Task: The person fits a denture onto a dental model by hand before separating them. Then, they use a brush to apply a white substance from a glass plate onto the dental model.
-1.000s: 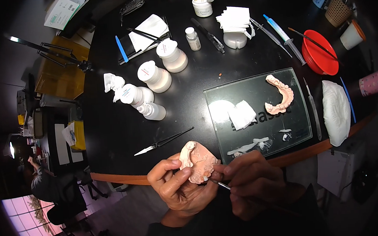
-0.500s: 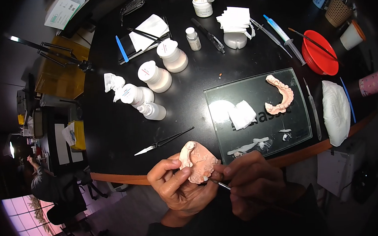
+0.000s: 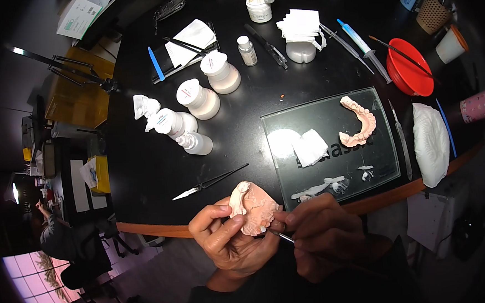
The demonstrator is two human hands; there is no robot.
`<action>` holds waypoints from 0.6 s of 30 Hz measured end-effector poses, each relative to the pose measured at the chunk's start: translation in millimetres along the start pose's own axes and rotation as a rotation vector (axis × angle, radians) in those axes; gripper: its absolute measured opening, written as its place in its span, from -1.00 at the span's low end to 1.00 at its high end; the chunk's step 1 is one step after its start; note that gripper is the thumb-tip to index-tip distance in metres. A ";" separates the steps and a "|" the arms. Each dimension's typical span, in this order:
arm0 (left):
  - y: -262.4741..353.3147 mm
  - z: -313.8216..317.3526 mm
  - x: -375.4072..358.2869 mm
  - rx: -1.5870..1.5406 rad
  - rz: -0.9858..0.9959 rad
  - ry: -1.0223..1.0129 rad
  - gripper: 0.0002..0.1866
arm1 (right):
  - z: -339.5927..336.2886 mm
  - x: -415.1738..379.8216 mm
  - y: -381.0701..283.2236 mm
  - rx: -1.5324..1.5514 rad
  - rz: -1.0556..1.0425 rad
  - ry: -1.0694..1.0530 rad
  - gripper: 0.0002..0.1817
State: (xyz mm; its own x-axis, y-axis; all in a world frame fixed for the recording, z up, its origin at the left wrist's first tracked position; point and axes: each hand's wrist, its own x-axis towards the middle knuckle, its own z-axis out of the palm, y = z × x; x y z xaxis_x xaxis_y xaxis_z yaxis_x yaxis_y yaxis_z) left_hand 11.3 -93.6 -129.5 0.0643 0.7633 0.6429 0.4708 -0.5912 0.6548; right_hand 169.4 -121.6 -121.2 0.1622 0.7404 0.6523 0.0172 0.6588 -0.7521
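Model (image 3: 263, 204) in upturned left hand (image 3: 229, 244), right hand (image 3: 328, 232) curled (slim tool (image 3: 284, 237) pinched)

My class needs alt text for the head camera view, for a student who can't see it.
A left hand holds a pink dental cast while the right hand holds a slim tool near its edge. Beyond, a horseshoe-shaped dental cast lies on a glass slab.
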 end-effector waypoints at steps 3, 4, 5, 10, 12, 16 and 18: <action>0.5 -0.3 0.0 -0.010 -0.004 -0.002 -0.16 | -0.7 1.6 -0.3 0.000 0.002 0.000 -0.84; -0.7 -0.5 -0.5 -0.015 -0.004 -0.001 -0.16 | -0.3 1.2 -0.3 0.001 0.003 0.003 -0.84; -1.4 -0.6 -0.8 -0.020 -0.004 -0.001 -0.16 | 0.1 0.4 -0.1 0.002 0.004 0.006 -0.84; -1.4 -0.7 -0.9 -0.011 -0.007 -0.008 -0.18 | -2.1 1.8 -1.1 0.008 0.016 -0.002 -0.84; -1.2 0.5 -1.1 -0.059 -0.029 0.003 -0.18 | -1.9 1.8 -0.6 0.029 0.023 0.033 -0.85; -1.0 3.2 5.7 -0.211 -0.091 0.006 -0.16 | -22.9 9.4 -14.4 -0.154 0.015 0.084 -0.92; -1.0 2.0 9.2 -0.263 -0.115 -0.024 -0.14 | -38.3 2.6 -17.0 -0.217 0.044 0.112 -0.91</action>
State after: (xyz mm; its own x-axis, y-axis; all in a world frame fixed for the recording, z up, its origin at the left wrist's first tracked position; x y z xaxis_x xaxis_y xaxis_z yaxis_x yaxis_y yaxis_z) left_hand 13.2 -85.5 -125.0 0.0462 0.8333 0.5510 0.2319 -0.5454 0.8055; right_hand 207.3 -136.0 -110.3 0.2755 0.7407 0.6128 0.2169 0.5731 -0.7903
